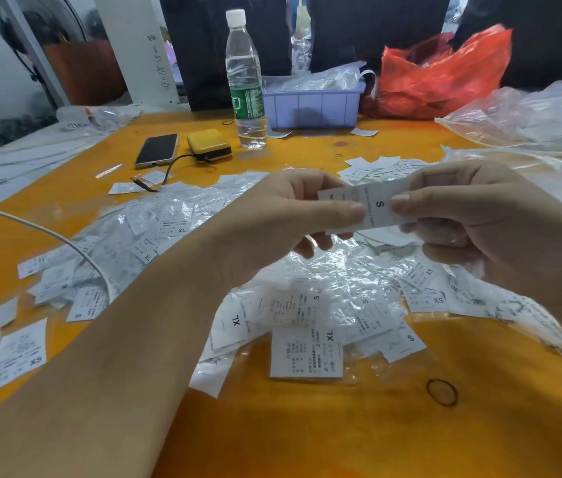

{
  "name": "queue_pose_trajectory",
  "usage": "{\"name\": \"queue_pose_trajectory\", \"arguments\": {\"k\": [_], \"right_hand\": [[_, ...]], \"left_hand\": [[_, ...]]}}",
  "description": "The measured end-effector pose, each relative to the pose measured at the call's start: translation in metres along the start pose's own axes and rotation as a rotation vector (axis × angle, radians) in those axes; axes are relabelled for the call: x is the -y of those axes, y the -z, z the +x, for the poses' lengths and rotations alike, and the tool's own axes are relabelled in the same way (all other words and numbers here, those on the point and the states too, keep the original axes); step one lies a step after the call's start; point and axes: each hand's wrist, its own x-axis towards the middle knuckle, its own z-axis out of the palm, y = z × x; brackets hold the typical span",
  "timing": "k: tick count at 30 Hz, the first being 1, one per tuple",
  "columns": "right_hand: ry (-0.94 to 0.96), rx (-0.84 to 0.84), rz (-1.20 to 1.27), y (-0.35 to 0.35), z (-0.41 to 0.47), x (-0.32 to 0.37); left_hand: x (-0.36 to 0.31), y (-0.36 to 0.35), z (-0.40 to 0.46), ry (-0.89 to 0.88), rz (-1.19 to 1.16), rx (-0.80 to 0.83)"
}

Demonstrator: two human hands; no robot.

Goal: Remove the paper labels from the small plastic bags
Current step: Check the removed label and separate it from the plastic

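Both hands hold one small item above the orange table (307, 436): a white paper label (374, 205) printed with "S". My left hand (286, 215) pinches its left part with thumb and fingers. My right hand (473, 219) pinches its right part. Whether a clear bag is still around the label I cannot tell. Below the hands lies a heap of small clear plastic bags with labels (324, 305), marked XL, S and XS. More of them spread to the left (155, 225). Loose labels (376, 167) lie behind the hands.
A water bottle (245, 81), a purple bin (314, 105) and a red plastic bag (445, 74) stand at the back. A phone (157, 150) and a yellow box (209, 144) lie left of the bottle. A white cable (48, 232) crosses the left. A rubber band (441, 391) lies near.
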Motion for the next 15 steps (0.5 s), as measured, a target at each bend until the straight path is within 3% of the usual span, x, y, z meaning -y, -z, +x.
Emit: {"name": "queue_pose_trajectory", "arguments": {"k": [5, 15], "right_hand": [[0.008, -0.062, 0.017, -0.001, -0.001, 0.001], [0.021, -0.053, 0.014, -0.009, -0.001, -0.002]], "left_hand": [[0.003, 0.004, 0.001, -0.007, -0.07, -0.104], [0.002, -0.012, 0.001, -0.1, 0.082, -0.197]]}}
